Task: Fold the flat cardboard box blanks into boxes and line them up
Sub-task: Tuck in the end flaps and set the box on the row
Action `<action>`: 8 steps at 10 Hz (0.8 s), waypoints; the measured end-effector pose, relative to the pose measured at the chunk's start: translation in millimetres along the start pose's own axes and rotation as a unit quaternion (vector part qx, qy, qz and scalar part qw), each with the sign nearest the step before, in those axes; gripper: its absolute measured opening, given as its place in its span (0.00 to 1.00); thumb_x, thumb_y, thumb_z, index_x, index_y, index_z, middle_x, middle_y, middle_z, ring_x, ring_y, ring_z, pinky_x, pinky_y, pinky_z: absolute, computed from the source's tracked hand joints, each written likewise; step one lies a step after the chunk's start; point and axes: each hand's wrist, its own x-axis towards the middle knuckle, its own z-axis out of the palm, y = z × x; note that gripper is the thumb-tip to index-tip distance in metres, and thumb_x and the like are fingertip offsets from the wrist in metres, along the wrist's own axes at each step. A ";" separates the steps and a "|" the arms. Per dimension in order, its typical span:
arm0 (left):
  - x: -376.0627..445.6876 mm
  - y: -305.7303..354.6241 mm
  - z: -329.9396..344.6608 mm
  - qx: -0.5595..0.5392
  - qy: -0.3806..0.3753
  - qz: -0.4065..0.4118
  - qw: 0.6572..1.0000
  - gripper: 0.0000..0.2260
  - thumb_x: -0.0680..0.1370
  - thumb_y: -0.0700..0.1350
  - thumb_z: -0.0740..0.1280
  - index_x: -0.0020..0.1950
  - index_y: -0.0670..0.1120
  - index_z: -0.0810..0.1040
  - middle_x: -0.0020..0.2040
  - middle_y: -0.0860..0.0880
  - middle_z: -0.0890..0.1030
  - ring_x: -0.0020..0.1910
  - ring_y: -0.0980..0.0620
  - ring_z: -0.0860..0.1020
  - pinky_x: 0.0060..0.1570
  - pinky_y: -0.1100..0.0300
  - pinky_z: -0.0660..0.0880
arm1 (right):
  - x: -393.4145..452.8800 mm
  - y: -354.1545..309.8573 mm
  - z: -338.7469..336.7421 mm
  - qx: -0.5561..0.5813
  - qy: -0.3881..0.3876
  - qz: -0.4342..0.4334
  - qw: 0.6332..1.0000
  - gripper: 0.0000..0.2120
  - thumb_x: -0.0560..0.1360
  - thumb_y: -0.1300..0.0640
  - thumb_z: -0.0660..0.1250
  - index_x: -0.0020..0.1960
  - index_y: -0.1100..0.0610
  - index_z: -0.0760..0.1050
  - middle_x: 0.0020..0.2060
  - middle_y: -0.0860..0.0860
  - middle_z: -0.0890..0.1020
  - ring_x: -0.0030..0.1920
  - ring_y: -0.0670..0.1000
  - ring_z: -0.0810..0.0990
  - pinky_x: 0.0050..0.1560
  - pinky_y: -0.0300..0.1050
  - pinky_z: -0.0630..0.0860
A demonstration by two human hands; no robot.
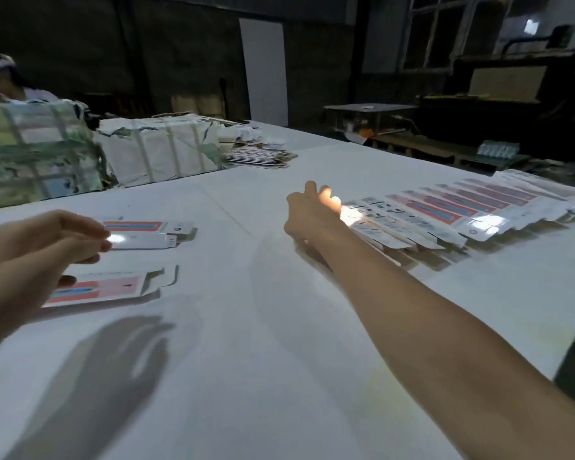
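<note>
A long row of folded pink-and-blue boxes (pixel 445 210) stretches across the white table (pixel 246 376) toward the far right. My right hand (pixel 309 217) reaches out to the near end of that row, fingers at the first box; whether it grips the box cannot be told. At the left lie two more boxes: one (pixel 146 230) farther away and one (pixel 100 288) nearer, its end flap standing open. My left hand (pixel 30 257) hovers over them with relaxed fingers and holds nothing.
Two wrapped bundles (pixel 160 151) stand at the back left, with a loose stack of flat blanks (pixel 263 157) beside them. Another person (pixel 0 78) sits behind the bundles. Dark shelving and pallets (pixel 445 144) lie beyond the table's far right edge.
</note>
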 end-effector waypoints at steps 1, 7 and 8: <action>-67.1 74.4 8.2 0.070 -0.011 -0.008 0.997 0.18 0.68 0.54 0.70 0.59 0.60 0.81 0.53 0.57 0.85 0.52 0.59 0.82 0.49 0.51 0.77 | -3.8 -20.5 -11.8 0.068 0.000 -0.045 0.997 0.19 0.74 0.60 0.62 0.64 0.53 0.73 0.63 0.54 0.70 0.63 0.60 0.69 0.51 0.49 0.66; -91.5 57.8 19.4 0.575 -0.028 0.110 0.810 0.18 0.81 0.48 0.58 0.71 0.59 0.67 0.62 0.55 0.79 0.61 0.49 0.78 0.60 0.49 0.68 | -113.6 -135.3 -41.6 0.307 0.032 -0.393 0.866 0.05 0.75 0.54 0.68 0.46 0.47 0.83 0.26 0.42 0.73 0.34 0.47 0.73 0.43 0.49 0.76; -91.8 72.7 26.7 0.528 0.069 0.153 0.832 0.13 0.80 0.47 0.56 0.63 0.53 0.73 0.52 0.50 0.83 0.49 0.41 0.81 0.39 0.52 0.65 | -117.5 -139.8 -42.8 0.355 0.065 -0.387 0.849 0.05 0.74 0.58 0.69 0.44 0.49 0.83 0.24 0.42 0.72 0.31 0.47 0.72 0.41 0.49 0.75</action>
